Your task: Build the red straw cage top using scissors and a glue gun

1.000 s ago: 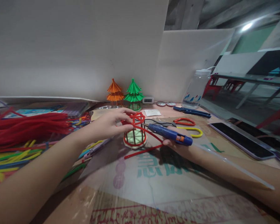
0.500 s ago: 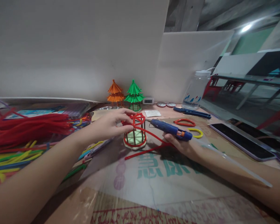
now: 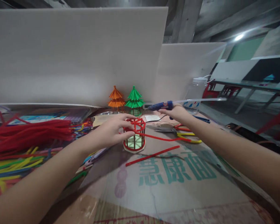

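My left hand [image 3: 115, 130] pinches a red pipe cleaner [image 3: 158, 137] against the top of a small pavilion frame [image 3: 134, 141]. The frame has dark upright posts, red rings and a pale green base, and stands upright on the sheet. From the pinch, the pipe cleaner's long tail runs right across the scissors. My right hand [image 3: 175, 112] grips a blue hot glue gun [image 3: 159, 106], behind and right of the frame and apart from it. A clear glue stick [image 3: 203, 100] juts from its rear. A shorter red pipe cleaner [image 3: 152, 156] lies in front.
Orange [image 3: 116, 98] and green [image 3: 134, 99] pavilion models stand against the white panel [image 3: 84, 56]. Scissors [image 3: 189, 137] with red and yellow handles lie at right, a water bottle [image 3: 196, 90] behind. Bundled red pipe cleaners [image 3: 37, 132] and coloured ones [image 3: 16, 165] cover the left.
My right hand has drawn the glue gun back and up, away from the frame's top, uncovering the scissors. My left hand keeps its place on the frame. The view has tilted up slightly.
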Tool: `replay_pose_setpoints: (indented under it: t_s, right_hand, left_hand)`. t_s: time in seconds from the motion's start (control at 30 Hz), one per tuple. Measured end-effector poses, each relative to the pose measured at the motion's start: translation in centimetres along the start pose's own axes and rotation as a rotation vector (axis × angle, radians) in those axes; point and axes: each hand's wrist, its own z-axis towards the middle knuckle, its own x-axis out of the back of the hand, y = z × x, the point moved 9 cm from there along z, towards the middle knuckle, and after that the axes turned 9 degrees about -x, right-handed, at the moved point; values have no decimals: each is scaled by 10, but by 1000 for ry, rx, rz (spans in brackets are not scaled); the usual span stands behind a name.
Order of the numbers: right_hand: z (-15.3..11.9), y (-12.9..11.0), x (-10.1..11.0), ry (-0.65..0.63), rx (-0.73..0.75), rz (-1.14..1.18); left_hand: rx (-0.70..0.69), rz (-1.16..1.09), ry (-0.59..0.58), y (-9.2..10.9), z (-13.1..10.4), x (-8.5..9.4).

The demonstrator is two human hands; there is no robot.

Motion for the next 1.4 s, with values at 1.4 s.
replay_pose_setpoints:
  t_s: [1.4]
  right_hand:
    - [-151, -104, -25, -48, 684, -489]
  left_hand:
    - [-189, 102, 101, 20, 5, 1]
